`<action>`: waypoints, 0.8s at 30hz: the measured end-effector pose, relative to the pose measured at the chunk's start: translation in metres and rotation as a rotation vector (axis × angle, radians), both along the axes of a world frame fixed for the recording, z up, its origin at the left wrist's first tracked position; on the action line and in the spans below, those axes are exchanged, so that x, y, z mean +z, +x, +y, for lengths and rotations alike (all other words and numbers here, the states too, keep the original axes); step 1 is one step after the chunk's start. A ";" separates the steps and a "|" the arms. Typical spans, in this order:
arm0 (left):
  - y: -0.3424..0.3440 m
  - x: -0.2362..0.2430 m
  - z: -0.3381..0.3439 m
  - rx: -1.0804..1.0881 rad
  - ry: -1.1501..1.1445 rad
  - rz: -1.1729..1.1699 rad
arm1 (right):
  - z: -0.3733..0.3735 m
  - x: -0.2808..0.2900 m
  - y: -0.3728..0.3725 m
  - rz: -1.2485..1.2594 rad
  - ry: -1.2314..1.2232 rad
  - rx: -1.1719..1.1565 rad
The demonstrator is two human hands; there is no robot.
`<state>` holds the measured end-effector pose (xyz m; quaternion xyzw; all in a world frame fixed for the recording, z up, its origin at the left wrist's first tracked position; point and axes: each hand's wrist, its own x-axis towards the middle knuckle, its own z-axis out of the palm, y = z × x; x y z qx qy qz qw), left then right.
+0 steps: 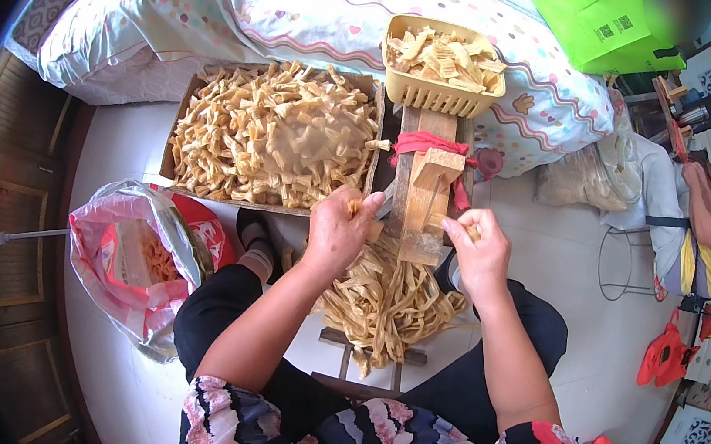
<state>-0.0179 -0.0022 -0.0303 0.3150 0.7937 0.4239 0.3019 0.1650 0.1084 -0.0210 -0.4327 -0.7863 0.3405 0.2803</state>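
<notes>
My left hand (338, 224) is closed on what looks like the handle of a metal blade, with a yellowish bit by its fingertips, beside a wooden board (417, 224) with a wooden block (439, 167) and red cloth (425, 142) tied round it. My right hand (478, 243) pinches a yellowish piece at the board's near right edge. Below, between my legs, long yellowish strips (387, 306) hang in a tangled heap. A cardboard box (164, 160) full of short knotted pieces (266, 131) stands beyond my left hand. A yellow plastic basket (447, 104) of flat pieces sits past the board.
A bedding-covered bed (288, 10) runs along the back, with a green bag (586, 11) at right. At left are a lined bag (97, 260) in a red container and a dark wooden panel (5, 262). Another person (709, 243) sits at the far right.
</notes>
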 end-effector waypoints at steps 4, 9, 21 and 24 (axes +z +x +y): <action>0.034 0.022 -0.010 -0.118 0.506 -0.008 | -0.025 0.028 -0.006 0.092 0.400 0.348; 0.055 0.030 -0.037 -0.231 -0.074 -0.825 | -0.037 0.043 -0.009 0.369 0.369 0.841; 0.024 0.067 -0.035 -0.732 0.410 0.295 | -0.044 0.030 0.001 0.324 -0.855 0.486; 0.015 0.057 -0.036 -0.823 0.489 0.496 | -0.043 0.029 0.000 0.373 -1.700 0.466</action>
